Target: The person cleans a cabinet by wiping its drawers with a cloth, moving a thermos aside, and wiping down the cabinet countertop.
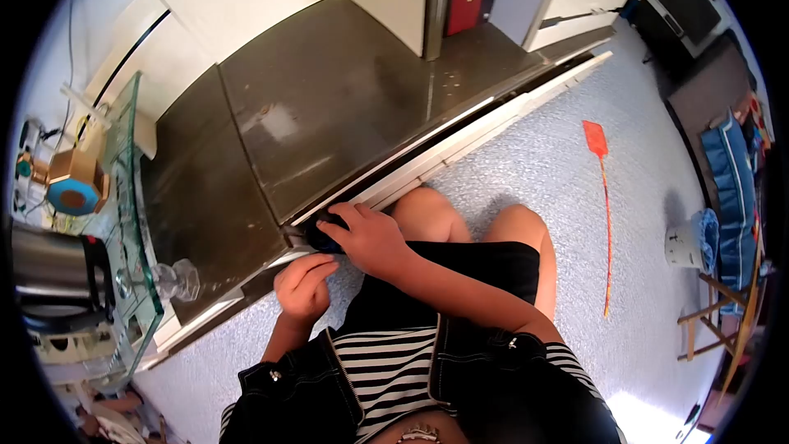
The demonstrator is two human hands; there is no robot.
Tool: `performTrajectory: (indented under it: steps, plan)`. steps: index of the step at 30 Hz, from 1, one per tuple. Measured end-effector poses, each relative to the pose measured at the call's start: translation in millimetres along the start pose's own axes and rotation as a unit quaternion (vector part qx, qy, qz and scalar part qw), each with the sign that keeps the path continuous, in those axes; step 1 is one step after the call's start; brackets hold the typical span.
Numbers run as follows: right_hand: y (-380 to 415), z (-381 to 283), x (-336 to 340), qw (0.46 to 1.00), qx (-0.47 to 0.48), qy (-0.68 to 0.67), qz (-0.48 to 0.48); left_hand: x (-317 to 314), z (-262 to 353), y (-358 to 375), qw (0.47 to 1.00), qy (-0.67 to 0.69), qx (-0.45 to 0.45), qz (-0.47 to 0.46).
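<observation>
My right hand (370, 237) is closed around a small black object (319, 236) at the front edge of the dark tabletop (329, 107). The fingers cover much of that object, and its kind cannot be made out. Just below it, my left hand (304, 286) is closed in a pinch, fingertips close to the black object and the cabinet's edge. Whatever those fingers hold is hidden or too small to name. Beneath the tabletop runs a pale drawer front (493, 119), with a dark gap above it.
A glass shelf (131, 222) stands at the left with a metal kettle (53, 275) and a hexagonal gold box (76, 182). On the grey floor lies a red fly swatter (596, 138). A bucket (686, 245) and a wooden folding stand (723, 321) are at the right.
</observation>
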State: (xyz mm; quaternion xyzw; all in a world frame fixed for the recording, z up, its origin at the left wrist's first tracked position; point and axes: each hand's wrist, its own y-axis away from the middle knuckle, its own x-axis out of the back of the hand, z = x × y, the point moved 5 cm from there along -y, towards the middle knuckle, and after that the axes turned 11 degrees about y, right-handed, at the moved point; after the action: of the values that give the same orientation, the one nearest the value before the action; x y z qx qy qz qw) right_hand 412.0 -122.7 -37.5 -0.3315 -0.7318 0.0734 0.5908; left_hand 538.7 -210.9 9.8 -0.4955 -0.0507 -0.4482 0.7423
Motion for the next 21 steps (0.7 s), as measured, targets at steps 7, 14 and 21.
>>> performTrajectory:
  steps: [7, 14, 21]
  plan:
    - [28.5, 134.2, 55.3, 0.977, -0.163, 0.092, 0.1, 17.1, 1.1, -18.7, 0.999, 0.026, 0.042, -0.001]
    - [27.9, 141.3, 61.9, 0.963, -0.178, 0.17, 0.11, -24.1, -1.6, -64.3, 0.996, 0.033, 0.04, -0.072]
    - [31.0, 140.6, 58.0, 0.977, -0.181, 0.105, 0.036, -67.8, -11.7, -71.8, 0.984, -0.022, 0.109, -0.138]
